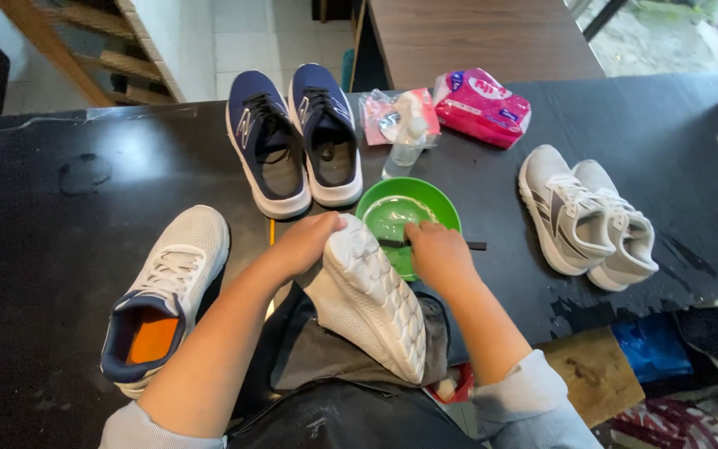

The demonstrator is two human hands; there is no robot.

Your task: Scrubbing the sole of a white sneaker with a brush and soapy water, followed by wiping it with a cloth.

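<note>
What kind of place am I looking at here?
Likely an informal shoe-cleaning spot: three pairs of sneakers on a black table, a green bowl, and the left hand steadying a white shoe sole-up.

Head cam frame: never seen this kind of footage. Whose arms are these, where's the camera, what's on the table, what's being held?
No machine here: one camera worn on a person's head looks down at their own two bare hands. The left hand steadies a white shoe lying sole-up on a dark cloth in the lap. The right hand holds a dark-handled brush over a green bowl. On the black table lie the matching white shoe, a navy pair, a grey pair, a clear spray bottle and a pink packet.
</note>
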